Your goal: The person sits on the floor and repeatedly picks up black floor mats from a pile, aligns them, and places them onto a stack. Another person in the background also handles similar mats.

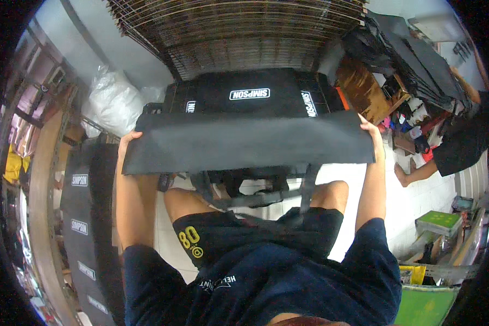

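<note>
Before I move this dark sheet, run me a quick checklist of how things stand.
1. Left hand gripping the left end of the dark sheet: ok.
2. Right hand gripping its right end: ok.
3. Black piece with white labels, beyond the dark sheet, in full view: not ok, partly covered.
4. Other person, off to the right, apart from the dark sheet: ok.
5. Underside of the dark sheet free of snags: cannot tell, hidden.

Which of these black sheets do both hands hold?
The plain black sheet at centre, its ends in the left hand and right hand. Neither holds the left-side labelled piece, the far labelled piece or the upper-right pile.
</note>
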A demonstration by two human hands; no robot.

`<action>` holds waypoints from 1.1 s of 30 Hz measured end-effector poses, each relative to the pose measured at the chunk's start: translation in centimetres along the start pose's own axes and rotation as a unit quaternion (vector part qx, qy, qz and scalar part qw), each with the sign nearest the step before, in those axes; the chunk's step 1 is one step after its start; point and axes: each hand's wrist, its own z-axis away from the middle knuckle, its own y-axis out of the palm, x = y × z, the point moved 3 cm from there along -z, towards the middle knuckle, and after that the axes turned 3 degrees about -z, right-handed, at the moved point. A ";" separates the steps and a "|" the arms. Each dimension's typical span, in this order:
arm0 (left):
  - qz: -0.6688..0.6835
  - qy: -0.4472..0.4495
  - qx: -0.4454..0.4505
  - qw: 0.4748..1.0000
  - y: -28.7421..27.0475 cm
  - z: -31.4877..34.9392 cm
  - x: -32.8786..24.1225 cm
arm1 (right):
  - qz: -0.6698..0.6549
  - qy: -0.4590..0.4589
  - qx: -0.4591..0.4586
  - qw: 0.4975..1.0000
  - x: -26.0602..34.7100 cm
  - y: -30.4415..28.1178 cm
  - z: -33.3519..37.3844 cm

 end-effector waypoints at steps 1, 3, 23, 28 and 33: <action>0.010 -0.004 -0.008 1.000 -1.5 -0.4 0.4 | 0.001 -0.006 -0.009 1.000 0.3 1.3 -1.0; 0.012 0.037 -0.015 0.999 -1.6 0.2 0.5 | 0.000 -0.015 -0.005 1.000 1.1 2.9 -1.5; -0.419 -0.101 -0.242 0.869 -14.0 -22.9 27.7 | 0.364 0.168 -0.339 0.851 -25.7 -15.1 -8.9; -0.273 -0.143 -0.231 0.923 -13.4 -23.0 27.7 | 0.349 0.144 -0.366 0.850 -26.3 -15.3 -8.4; -0.281 0.005 -0.279 0.918 -13.6 -23.3 28.2 | 0.331 0.133 -0.379 0.854 -28.0 -16.1 -9.1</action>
